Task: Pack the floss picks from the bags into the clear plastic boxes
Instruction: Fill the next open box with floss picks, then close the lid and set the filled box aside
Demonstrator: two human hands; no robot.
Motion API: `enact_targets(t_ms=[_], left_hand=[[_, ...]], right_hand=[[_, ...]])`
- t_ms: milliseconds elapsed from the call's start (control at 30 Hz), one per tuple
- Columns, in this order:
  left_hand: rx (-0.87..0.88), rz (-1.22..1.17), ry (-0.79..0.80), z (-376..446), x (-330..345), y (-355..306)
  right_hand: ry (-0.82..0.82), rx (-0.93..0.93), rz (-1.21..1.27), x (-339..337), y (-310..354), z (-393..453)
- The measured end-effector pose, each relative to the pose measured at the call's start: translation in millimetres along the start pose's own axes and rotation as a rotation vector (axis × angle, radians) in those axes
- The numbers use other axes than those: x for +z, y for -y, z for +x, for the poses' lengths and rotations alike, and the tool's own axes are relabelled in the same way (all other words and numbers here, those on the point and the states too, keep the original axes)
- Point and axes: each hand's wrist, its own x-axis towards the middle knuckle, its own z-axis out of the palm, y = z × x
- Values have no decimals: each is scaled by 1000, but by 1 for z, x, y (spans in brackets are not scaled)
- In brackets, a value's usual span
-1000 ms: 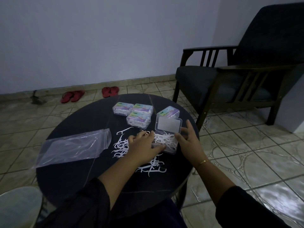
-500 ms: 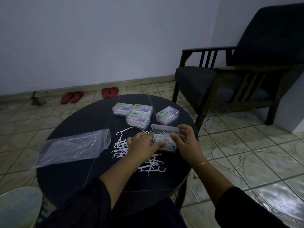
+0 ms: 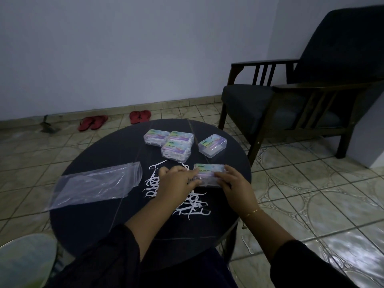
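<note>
A clear plastic box (image 3: 208, 171) full of white floss picks lies on the round dark table (image 3: 99, 221), its labelled lid down. My left hand (image 3: 176, 183) holds its left end and my right hand (image 3: 234, 186) holds its right end, fingers on the lid. Loose white floss picks (image 3: 193, 206) are scattered on the table under and beside my left hand. An empty clear zip bag (image 3: 95, 183) lies flat at the left. Three filled boxes (image 3: 170, 142) sit clustered at the far side, with another closed box (image 3: 212, 145) to their right.
A dark wooden armchair (image 3: 291, 100) stands to the right of the table. Two pairs of red sandals (image 3: 116, 120) lie on the tiled floor by the wall. One floss pick (image 3: 247, 245) lies on the floor near the table's right edge.
The box's lid stood open a second ago, was half lowered, and now lies closed under my fingers. Both hands stayed at the box's ends.
</note>
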Motion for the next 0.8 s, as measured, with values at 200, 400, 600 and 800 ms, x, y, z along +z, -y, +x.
enact_targets(t_ms=[200,400,600,800], left_hand=[[170,235,-76,-8,-7,-11],[159,260,-86,-1,-7,-13],[219,266,-111,19,-6,-20],[321,217,-96,37,0,-20]], right_hand=[[-16,-35,-83,0,-1,2],[-1,-13,-67,3,-2,8],[-115,49,103,-4,0,37],[91,-56,-428,-15,5,99]])
